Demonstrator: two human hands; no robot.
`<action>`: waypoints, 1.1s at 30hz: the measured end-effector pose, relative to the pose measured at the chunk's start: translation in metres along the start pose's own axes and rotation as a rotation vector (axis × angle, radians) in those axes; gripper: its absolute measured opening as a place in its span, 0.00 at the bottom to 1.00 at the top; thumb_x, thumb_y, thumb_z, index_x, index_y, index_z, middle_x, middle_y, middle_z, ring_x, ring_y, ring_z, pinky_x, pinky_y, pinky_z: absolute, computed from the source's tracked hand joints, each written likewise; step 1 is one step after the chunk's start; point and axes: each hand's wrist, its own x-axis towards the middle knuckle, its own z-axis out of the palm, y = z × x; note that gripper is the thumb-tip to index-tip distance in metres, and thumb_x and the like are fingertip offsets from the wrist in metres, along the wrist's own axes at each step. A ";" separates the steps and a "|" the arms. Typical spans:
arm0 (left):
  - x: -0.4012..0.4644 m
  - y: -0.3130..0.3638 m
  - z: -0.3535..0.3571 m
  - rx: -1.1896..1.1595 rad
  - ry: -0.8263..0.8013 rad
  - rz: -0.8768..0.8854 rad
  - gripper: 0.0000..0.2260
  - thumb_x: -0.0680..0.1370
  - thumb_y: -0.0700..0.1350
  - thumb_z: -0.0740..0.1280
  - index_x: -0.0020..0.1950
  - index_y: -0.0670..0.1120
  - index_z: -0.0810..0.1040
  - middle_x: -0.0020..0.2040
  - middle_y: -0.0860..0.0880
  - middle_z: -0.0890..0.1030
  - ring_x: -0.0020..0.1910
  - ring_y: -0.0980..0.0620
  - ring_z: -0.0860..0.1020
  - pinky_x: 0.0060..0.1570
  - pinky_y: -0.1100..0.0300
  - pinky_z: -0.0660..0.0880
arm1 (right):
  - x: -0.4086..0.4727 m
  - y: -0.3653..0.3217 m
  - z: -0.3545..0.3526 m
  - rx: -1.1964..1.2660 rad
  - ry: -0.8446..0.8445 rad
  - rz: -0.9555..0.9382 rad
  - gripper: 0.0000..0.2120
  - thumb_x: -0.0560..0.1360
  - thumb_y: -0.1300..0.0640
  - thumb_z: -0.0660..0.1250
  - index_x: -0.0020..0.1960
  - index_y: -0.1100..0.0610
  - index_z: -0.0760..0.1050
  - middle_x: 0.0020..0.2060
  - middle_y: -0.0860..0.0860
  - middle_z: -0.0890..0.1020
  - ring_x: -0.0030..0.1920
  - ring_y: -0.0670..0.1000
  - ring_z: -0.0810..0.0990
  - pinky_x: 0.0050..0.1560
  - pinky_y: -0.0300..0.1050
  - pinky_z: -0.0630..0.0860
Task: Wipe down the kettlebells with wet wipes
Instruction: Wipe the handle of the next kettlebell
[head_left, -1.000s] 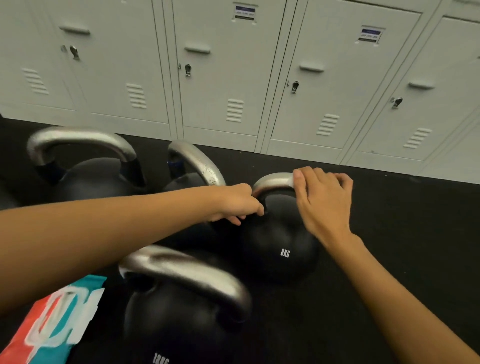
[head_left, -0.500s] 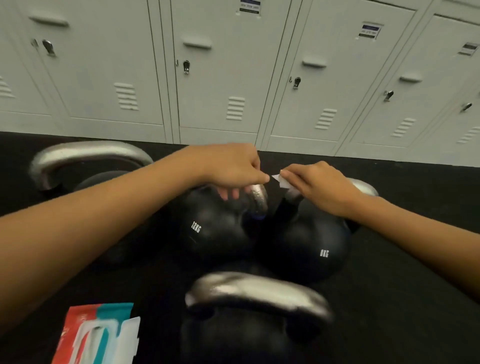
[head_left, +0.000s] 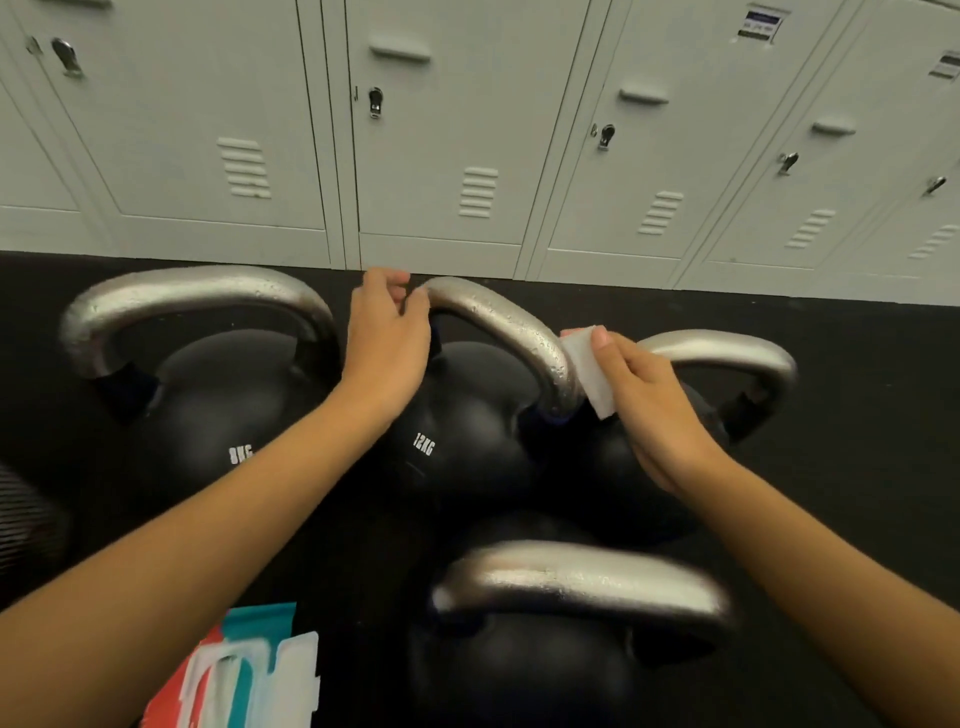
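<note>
Head view, looking down at four black kettlebells grouped on a dark floor in front of grey lockers (head_left: 447, 156). Middle kettlebell (head_left: 467, 447), marked 12KG: silver handle (head_left: 514, 332) arches up, surface beaded with droplets. Left hand (head_left: 387, 338) grips the far end of this handle, fingers curled over it. Right hand (head_left: 649, 400) pinches a folded white wipe (head_left: 589, 369) between thumb and fingers; wipe pressed against the near leg of the same handle. Left kettlebell (head_left: 218, 415) marked 8KG. Right kettlebell (head_left: 727, 358) partly hidden behind the right hand. Nearest kettlebell (head_left: 571, 597) blurred. Wipes pack (head_left: 244, 670), red, teal and white, lies at lower left, flap lifted.
</note>
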 end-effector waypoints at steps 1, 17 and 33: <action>-0.006 -0.006 0.002 0.007 -0.005 -0.014 0.14 0.81 0.46 0.59 0.66 0.46 0.68 0.62 0.46 0.71 0.58 0.52 0.72 0.58 0.62 0.66 | -0.005 0.006 0.002 0.074 -0.015 0.009 0.16 0.84 0.50 0.55 0.59 0.53 0.81 0.54 0.52 0.85 0.59 0.52 0.81 0.65 0.50 0.74; -0.037 -0.059 0.019 0.309 -0.340 -0.076 0.41 0.75 0.65 0.61 0.79 0.52 0.44 0.79 0.53 0.49 0.77 0.49 0.51 0.75 0.50 0.51 | 0.002 0.029 0.027 0.536 -0.152 0.151 0.21 0.85 0.53 0.50 0.54 0.61 0.79 0.48 0.56 0.82 0.53 0.50 0.80 0.64 0.45 0.72; -0.048 -0.071 0.035 0.523 -0.286 -0.002 0.51 0.71 0.65 0.67 0.77 0.48 0.35 0.79 0.50 0.39 0.77 0.51 0.39 0.75 0.50 0.41 | -0.010 0.051 0.027 0.625 -0.185 0.164 0.23 0.85 0.54 0.48 0.52 0.54 0.83 0.49 0.50 0.86 0.55 0.45 0.82 0.55 0.35 0.76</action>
